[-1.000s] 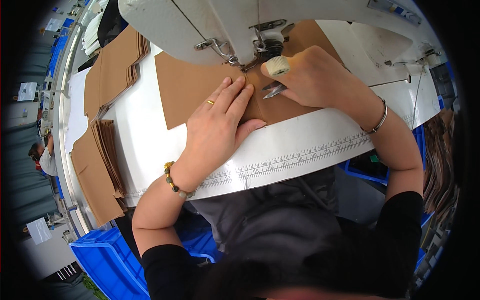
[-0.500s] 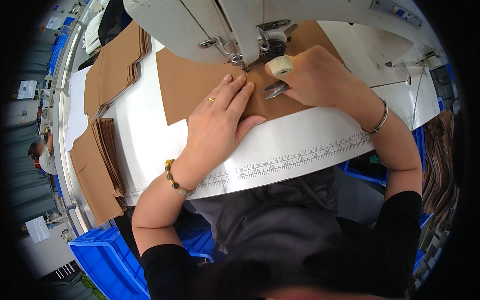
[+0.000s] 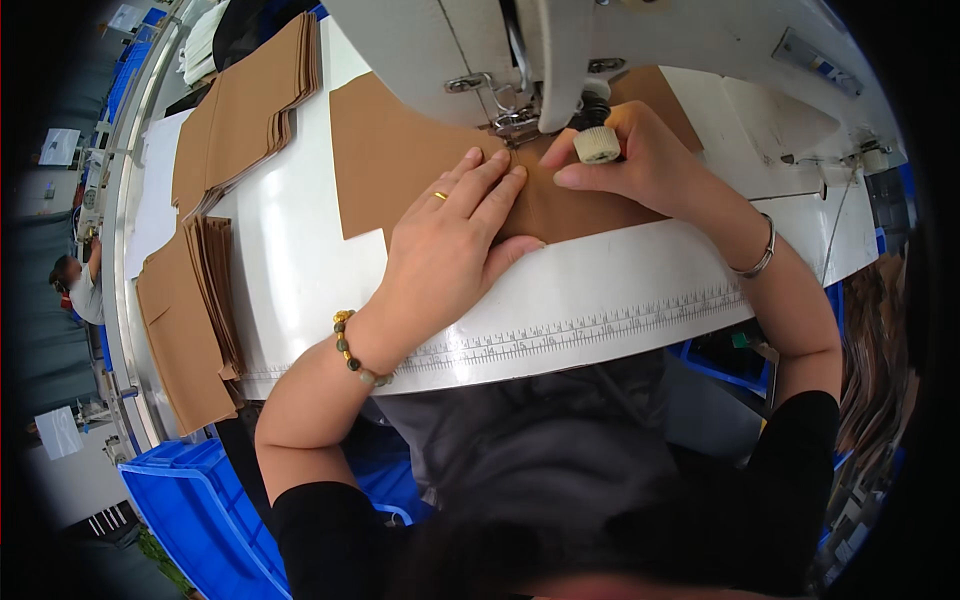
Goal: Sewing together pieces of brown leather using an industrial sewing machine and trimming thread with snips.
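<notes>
Now L fingers (image 3: 479, 186) flat on brn sheet (image 3: 385, 150), thumb (image 3: 514, 254) apart; R fingers (image 3: 562, 151): can't tell.

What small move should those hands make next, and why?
Perhaps lay the right hand flat on the brown piece: the left hand presses it just before the machine's foot, while the right is over by the cream knob.

The panel (image 3: 385, 155) is brown, with a stepped edge at its near left. It lies flat on the table (image 3: 300, 290), partly beneath the machine (image 3: 410, 50).
</notes>
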Demonstrator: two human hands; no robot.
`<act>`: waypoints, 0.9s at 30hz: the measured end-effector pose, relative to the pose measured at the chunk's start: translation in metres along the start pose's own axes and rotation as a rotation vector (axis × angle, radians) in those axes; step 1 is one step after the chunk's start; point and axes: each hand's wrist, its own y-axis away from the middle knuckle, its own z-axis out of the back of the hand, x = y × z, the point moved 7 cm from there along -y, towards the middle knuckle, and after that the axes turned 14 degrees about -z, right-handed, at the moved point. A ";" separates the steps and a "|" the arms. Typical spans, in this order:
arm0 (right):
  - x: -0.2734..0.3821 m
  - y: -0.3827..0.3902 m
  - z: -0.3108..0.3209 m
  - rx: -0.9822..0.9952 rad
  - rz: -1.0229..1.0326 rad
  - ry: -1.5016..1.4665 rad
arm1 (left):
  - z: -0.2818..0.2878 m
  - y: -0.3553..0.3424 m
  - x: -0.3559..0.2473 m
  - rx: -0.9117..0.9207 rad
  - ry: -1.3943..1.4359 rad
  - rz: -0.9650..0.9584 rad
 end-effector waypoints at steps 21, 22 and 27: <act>0.048 0.019 0.012 0.299 -0.166 0.488 | 0.030 0.083 -0.052 0.127 0.022 0.171; 0.053 0.021 0.006 0.308 -0.168 0.477 | 0.034 0.089 -0.059 0.138 0.026 0.178; 0.081 0.027 -0.037 0.418 -0.048 0.626 | 0.050 0.107 -0.066 0.137 0.128 0.216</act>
